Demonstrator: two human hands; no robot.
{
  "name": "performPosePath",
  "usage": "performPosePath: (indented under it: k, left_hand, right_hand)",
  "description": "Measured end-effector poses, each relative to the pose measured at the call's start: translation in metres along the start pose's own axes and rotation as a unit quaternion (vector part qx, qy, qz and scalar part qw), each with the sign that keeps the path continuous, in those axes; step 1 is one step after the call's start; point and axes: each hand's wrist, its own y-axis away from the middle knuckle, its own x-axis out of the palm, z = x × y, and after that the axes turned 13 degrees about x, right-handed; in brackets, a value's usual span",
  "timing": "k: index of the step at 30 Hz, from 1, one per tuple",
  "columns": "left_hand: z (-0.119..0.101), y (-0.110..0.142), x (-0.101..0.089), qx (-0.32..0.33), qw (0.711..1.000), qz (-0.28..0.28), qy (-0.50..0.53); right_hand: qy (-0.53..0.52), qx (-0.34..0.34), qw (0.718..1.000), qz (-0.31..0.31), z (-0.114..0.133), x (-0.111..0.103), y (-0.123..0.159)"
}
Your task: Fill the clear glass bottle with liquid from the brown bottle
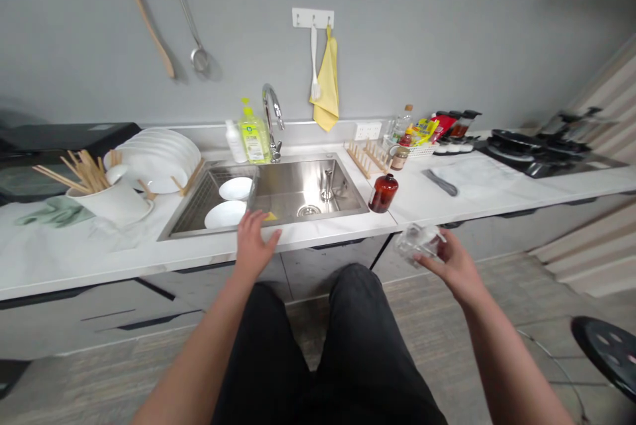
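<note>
At the sink's front rim, my left hand (252, 243) rests with its fingers apart, beside a yellow piece (270, 216) that looks like a sponge. Just past its fingertips, two white bowls (226, 214) sit in the left part of the steel sink (293, 177). My right hand (454, 266) is closed around a clear, crinkled plastic thing (416, 243), held in front of the counter edge; its exact kind is hard to make out. On the counter nearby stands a brown bottle (383, 194) without a visible pump.
Left of the sink are a rack of white plates (159, 167), a white pot (112, 203) with wooden chopsticks, and a green cloth (54, 212). Behind the sink stand a tap (271, 114) and a green soap bottle (253, 137). Right are a wooden rack (365, 159) and grey tongs-like utensil (440, 182).
</note>
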Motion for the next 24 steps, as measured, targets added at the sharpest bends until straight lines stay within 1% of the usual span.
performPosePath:
  k: [1,2,3,4,6,7,8,9,11,12,13,15,17,18,20,22,24]
  left_hand:
    - [-0.019,0.010,0.000,0.005,0.998,0.009,0.065]
    - [-0.040,0.021,-0.001,0.015,0.989,0.033,0.143]
    - [-0.061,0.032,-0.001,0.018,0.972,0.065,0.226]
    - [-0.082,0.044,-0.002,0.017,0.947,0.095,0.306]
    - [-0.117,0.064,-0.005,0.005,0.896,0.152,0.417]
    - [-0.130,0.072,-0.008,-0.008,0.877,0.162,0.451]
    - [-0.139,0.079,-0.011,-0.025,0.864,0.164,0.476]
    - [-0.146,0.083,-0.015,-0.044,0.854,0.158,0.494]
    - [-0.151,0.088,-0.026,-0.075,0.842,0.134,0.517]
    - [-0.151,0.090,-0.032,-0.083,0.843,0.121,0.518]
    - [-0.150,0.091,-0.038,-0.087,0.850,0.107,0.509]
    - [-0.147,0.096,-0.046,-0.087,0.882,0.079,0.457]
    - [-0.146,0.103,-0.049,-0.088,0.918,0.054,0.382]
    - [-0.146,0.108,-0.047,-0.092,0.932,0.041,0.347]
    - [-0.150,0.117,-0.042,-0.101,0.949,0.013,0.297]
    - [-0.155,0.124,-0.034,-0.102,0.957,-0.013,0.271]
    - [-0.160,0.129,-0.028,-0.094,0.960,-0.024,0.263]
  right_hand:
    - [-0.013,0.004,0.999,0.050,0.010,0.007,0.014]
    - [-0.022,-0.003,0.996,0.083,0.021,0.015,0.027]
    - [-0.025,-0.012,0.993,0.115,0.032,0.025,0.039]
    - [-0.036,-0.028,0.988,0.144,0.043,0.036,0.050]
    - [-0.068,-0.061,0.971,0.219,0.066,0.061,0.069]
    - [-0.081,-0.074,0.961,0.253,0.076,0.074,0.076]
    - [-0.090,-0.085,0.955,0.270,0.085,0.086,0.083]
    - [-0.096,-0.096,0.951,0.279,0.093,0.096,0.090]
    - [-0.097,-0.113,0.944,0.293,0.106,0.112,0.100]
    - [-0.093,-0.121,0.943,0.296,0.111,0.117,0.105]
    - [-0.085,-0.127,0.942,0.298,0.116,0.120,0.109]
    - [-0.073,-0.140,0.945,0.287,0.125,0.121,0.116]
    - [-0.072,-0.150,0.953,0.252,0.133,0.121,0.121]
    - [-0.076,-0.155,0.958,0.229,0.136,0.121,0.123]
    - [-0.082,-0.165,0.966,0.181,0.142,0.122,0.125]
    - [-0.075,-0.171,0.972,0.145,0.146,0.123,0.124]
    - [-0.059,-0.171,0.975,0.132,0.149,0.124,0.122]
